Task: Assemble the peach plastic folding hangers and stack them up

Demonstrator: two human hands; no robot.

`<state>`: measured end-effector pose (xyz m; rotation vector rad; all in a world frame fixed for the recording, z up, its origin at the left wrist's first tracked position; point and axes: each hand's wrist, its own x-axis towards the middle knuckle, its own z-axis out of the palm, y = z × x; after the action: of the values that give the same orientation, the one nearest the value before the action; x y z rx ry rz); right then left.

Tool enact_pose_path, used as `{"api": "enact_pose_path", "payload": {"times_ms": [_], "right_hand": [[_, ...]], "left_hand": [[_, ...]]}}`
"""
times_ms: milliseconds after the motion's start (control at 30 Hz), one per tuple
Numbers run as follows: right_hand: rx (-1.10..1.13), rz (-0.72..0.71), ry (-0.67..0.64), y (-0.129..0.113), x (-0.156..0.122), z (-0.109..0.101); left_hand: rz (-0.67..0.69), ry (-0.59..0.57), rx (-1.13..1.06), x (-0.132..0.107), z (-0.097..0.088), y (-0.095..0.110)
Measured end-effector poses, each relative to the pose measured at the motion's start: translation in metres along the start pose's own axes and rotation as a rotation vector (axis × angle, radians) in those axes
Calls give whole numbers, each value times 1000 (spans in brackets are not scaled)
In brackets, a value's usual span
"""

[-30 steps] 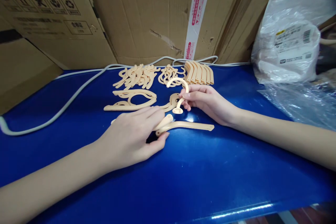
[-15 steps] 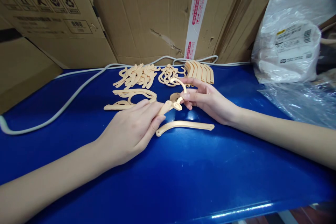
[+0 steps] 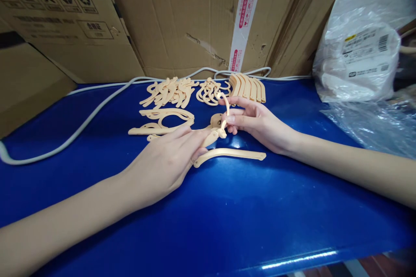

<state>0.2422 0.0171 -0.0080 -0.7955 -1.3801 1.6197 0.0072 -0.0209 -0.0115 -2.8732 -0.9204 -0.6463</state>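
Note:
My left hand (image 3: 165, 156) is closed around a beige plastic hanger arm (image 3: 210, 140), whose rounded end sticks out past the fingertips. Between thumb and fingers, my right hand (image 3: 248, 117) pinches a beige hanger hook (image 3: 227, 106) held upright. The hook's lower end meets the end of the arm; whether they are joined I cannot tell. Just below, a loose curved hanger arm (image 3: 232, 152) lies on the blue table (image 3: 253, 207). Behind the hands sits another beige piece (image 3: 216, 120), partly covered. To the left lie folded hanger parts (image 3: 167, 114) with a rounded hook among them.
Toward the back are a heap of small beige pieces (image 3: 170, 93), a pile of hooks (image 3: 208, 91) and a row of curved arms (image 3: 247, 88). A white cable (image 3: 107, 101) runs behind them, before cardboard boxes (image 3: 188, 17). Plastic-wrapped goods (image 3: 357, 56) stand at right.
The arm in my left hand has tilted flatter, and my left thumb has slid lower. The hook has turned and now shows more edge-on. My right hand has stayed nearly in place.

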Motion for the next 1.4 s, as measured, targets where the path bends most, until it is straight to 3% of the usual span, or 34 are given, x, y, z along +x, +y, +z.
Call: {"api": "enact_pose_path", "payload": {"times_ms": [200, 633, 833, 1033, 1300, 1400], "right_hand": [[-56, -15, -9, 4, 0, -1], [-166, -65, 91, 7, -2, 0], [-168, -116, 78, 5, -5, 3], [-223, -127, 84, 3, -8, 4], [-27, -19, 49, 6, -2, -1], [27, 7, -24, 2, -2, -2]], "left_hand": [[109, 42, 169, 0, -1, 1], [87, 44, 261, -3, 2, 1], [122, 53, 331, -1, -1, 4], [32, -43, 242, 0, -2, 4], [88, 4, 126, 3, -5, 0], [72, -1, 46, 3, -6, -1]]}}
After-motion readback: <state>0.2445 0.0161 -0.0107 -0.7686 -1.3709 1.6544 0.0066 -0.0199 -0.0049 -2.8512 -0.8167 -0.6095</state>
